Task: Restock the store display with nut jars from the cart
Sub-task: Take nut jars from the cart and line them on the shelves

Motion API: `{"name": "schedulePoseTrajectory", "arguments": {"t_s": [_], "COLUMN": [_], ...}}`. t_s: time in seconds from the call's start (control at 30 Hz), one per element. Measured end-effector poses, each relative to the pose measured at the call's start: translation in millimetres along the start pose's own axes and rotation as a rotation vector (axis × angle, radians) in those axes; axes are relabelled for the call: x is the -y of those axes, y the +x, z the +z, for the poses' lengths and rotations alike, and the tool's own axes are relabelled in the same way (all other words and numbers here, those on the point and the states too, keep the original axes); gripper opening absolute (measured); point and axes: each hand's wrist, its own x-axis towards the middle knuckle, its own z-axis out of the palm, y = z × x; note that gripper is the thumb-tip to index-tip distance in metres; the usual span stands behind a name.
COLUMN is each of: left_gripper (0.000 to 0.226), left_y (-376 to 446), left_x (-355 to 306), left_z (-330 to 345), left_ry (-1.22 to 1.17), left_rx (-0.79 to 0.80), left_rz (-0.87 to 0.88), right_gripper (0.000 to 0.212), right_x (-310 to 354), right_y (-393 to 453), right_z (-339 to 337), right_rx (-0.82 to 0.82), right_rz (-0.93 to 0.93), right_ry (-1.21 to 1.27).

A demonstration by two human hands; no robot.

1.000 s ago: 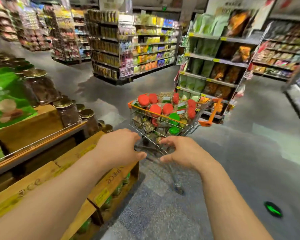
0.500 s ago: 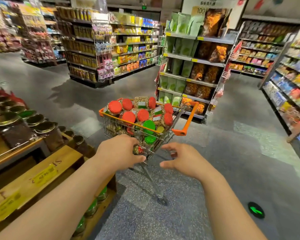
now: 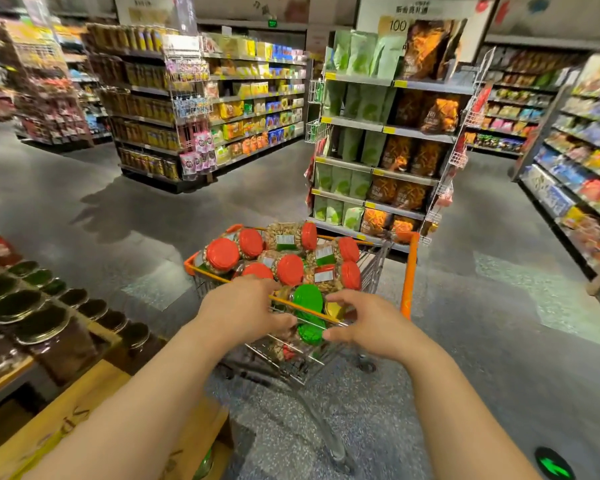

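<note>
A small wire cart with orange trim stands in front of me, piled with clear nut jars with red lids. A green-lidded jar lies at the cart's near end. My left hand is curled over the near rim of the cart basket. My right hand hovers at the same rim beside the green lid, fingers spread, holding nothing. The wooden store display is at my lower left, with dark jars with gold lids standing on it.
A snack shelf stands just beyond the cart. Long shelving runs along the right. More aisles lie at the back left. The grey floor carries a green arrow mark at lower right.
The view has swung right, so the wooden display has slid to the left edge. The cart has turned and now sits closer. My right hand has let go of it and opened.
</note>
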Motion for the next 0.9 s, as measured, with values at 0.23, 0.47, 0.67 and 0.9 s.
{"name": "schedulePoseTrajectory", "arguments": {"t_s": [0.23,0.47,0.67,0.9], "left_gripper": [0.084,0.094,0.101,0.109], "left_y": [120.6,214.2,300.0,425.7], "left_x": [65.6,111.3,135.9,157.4], "left_z": [-29.5,-27.8,-5.6,28.6], "left_ry": [0.046,0.009,-0.014,-0.029], "left_rx": [-0.005,0.079,0.138,0.162], "left_rz": [0.035,0.017,-0.002,-0.021], "right_gripper": [0.071,0.086,0.087,0.094], "right_x": [24.2,8.5,-24.3,-67.9], "right_y": [123.0,217.5,302.9,428.5], "right_z": [-23.4,-26.8,-32.9,-32.7], "right_rx": [-0.063,-0.068,-0.064,-0.028], "right_rz": [0.049,0.144,0.189,0.216], "right_ry": [0.058,0.129,0.195,0.245]}}
